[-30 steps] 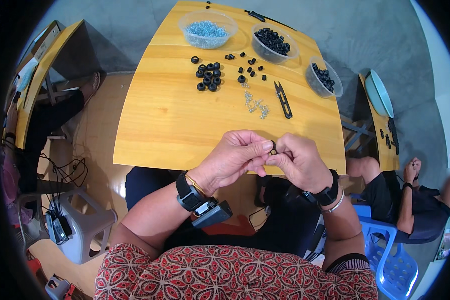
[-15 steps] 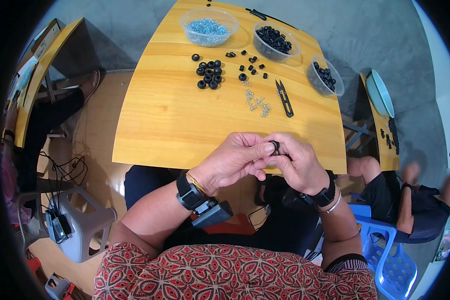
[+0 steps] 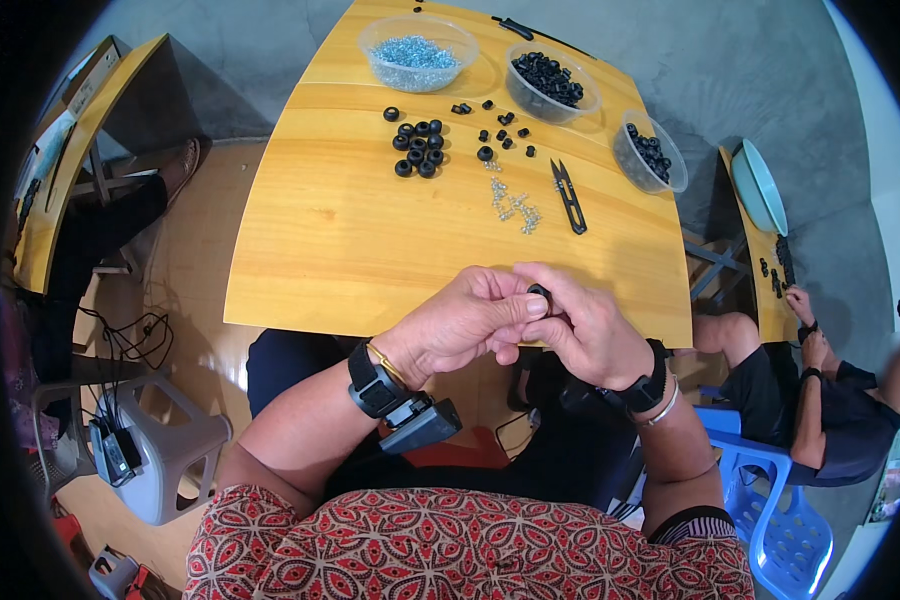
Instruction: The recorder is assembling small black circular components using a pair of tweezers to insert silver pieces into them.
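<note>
A small black bead is pinched between my two hands at the near edge of the table. My left hand has its thumb and fingertips closed against the bead. From the other side, my right hand grips it with bent fingers. Whether a thread runs through it is hidden by my fingers. Beyond my hands lie a loose patch of clear beads and black thread snips. A cluster of round black beads sits farther left, with several small black tube beads beside it.
On the wooden table stand a tub of light-blue beads, a tub of black tube beads and a tub of black beads. A black-handled tool lies at the far edge. At right, a person sits by another table.
My hands have shifted slightly left, and the bead has turned a little between my fingers. The person at right has reached a hand onto their table.
</note>
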A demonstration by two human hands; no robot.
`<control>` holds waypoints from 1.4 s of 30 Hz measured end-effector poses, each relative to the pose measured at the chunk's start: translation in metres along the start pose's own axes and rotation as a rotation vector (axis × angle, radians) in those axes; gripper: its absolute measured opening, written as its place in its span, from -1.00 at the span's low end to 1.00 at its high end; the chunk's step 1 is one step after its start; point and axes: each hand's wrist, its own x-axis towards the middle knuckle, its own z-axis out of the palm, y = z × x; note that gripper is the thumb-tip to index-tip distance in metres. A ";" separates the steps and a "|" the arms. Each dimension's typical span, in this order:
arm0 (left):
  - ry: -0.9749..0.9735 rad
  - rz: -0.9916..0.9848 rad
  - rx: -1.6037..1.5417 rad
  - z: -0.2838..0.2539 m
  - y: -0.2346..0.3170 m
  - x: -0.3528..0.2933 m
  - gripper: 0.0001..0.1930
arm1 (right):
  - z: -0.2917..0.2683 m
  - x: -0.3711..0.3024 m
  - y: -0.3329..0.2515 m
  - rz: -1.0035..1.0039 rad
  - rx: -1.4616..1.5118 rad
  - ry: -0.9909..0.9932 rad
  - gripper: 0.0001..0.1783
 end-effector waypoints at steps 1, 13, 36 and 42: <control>0.007 -0.009 -0.002 0.001 0.001 -0.001 -0.81 | 0.001 0.000 0.001 -0.016 0.003 0.004 -0.65; 0.076 0.000 -0.052 -0.001 0.004 -0.002 -0.82 | -0.002 -0.002 -0.001 0.058 -0.056 0.008 -0.68; -0.029 0.434 0.630 0.009 -0.008 0.003 -0.36 | 0.016 -0.008 0.000 -0.072 -0.226 0.101 -0.66; -0.005 0.518 0.615 0.009 -0.008 0.006 -0.42 | 0.016 -0.008 0.003 -0.097 -0.232 0.152 -0.68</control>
